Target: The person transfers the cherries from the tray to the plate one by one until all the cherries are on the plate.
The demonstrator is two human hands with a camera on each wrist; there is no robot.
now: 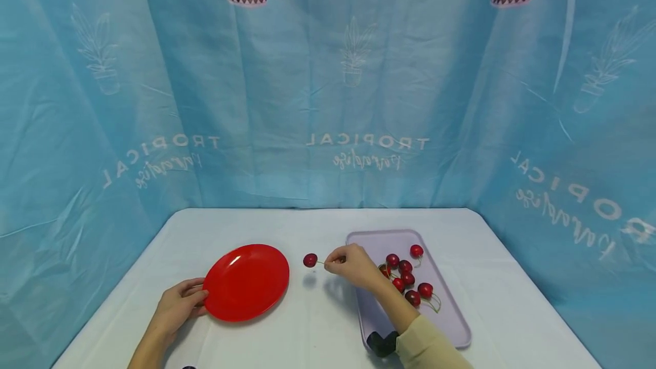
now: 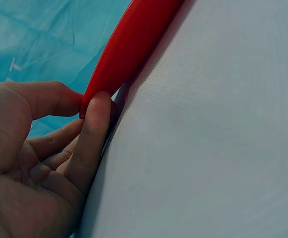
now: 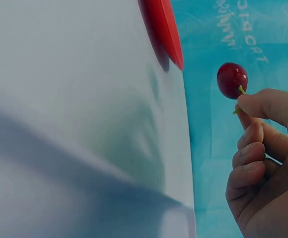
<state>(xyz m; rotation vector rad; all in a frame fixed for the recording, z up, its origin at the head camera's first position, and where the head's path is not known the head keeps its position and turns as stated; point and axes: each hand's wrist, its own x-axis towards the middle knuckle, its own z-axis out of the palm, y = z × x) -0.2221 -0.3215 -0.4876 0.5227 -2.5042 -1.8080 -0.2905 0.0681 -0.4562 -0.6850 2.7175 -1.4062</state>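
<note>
Cherry (image 1: pixel 310 260) juts beyond the fingertips of the right hand (image 1: pixel 352 266), pinched by its stem (image 3: pixel 242 90); probably light, slick, best held there. Left hand (image 1: pixel 176 305) pinches the plate (image 1: pixel 248 282) edge.

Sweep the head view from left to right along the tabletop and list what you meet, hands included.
Left hand → red plate → held cherry → right hand → group of loose cherries.
</note>
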